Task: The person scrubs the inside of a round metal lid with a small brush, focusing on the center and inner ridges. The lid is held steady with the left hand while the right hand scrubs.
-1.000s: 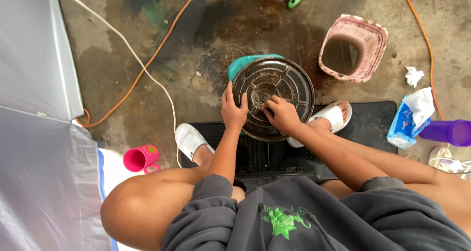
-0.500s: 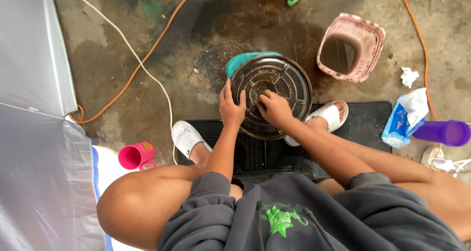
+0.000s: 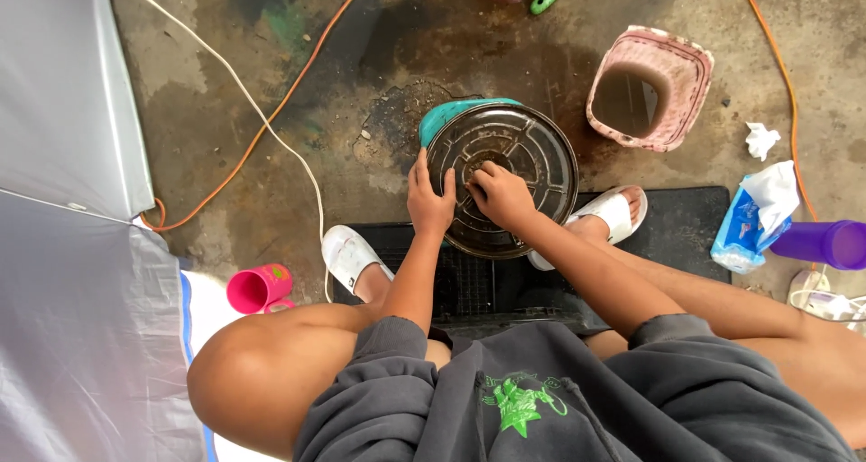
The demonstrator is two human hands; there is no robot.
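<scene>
One head-worn camera looks steeply down, close above the knees, onto the concrete floor (image 3: 271,65).

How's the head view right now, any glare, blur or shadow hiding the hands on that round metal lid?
Head view: soft, even daylight, no hard shadows; the left hand and right hand are sharp on the round metal lid. A faint sheen on the lid's ribs hides nothing. The grey sheet at left is bright but not blown out. Edges bend slightly from the wide lens; the wet concrete floor looks dark and patchy.
</scene>
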